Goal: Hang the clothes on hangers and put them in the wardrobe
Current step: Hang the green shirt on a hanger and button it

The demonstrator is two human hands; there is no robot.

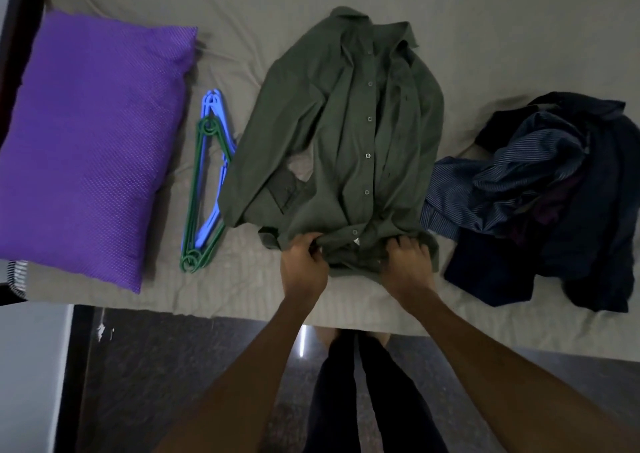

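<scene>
left hand – right hand | both pinch green shirt hem | bed

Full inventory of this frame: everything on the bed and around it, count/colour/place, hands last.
Button-up shirt: 1, olive green, spread front-up at the middle of the bed, hem toward the person.
Plastic hangers: a stack, green and blue, exact count unclear, lying between pillow and shirt.
Pillow: 1, purple, at the left of the bed.
Clothes pile: 1 heap, dark navy and blue pinstriped pieces, right of the shirt; number of garments cannot be told.
Bed sheet: 1, beige, covers the bed.
Floor: dark, below the bed edge.
Legs: 2, in dark trousers, bottom centre.
Left hand: grips the shirt hem.
Right hand: grips the shirt hem.
</scene>
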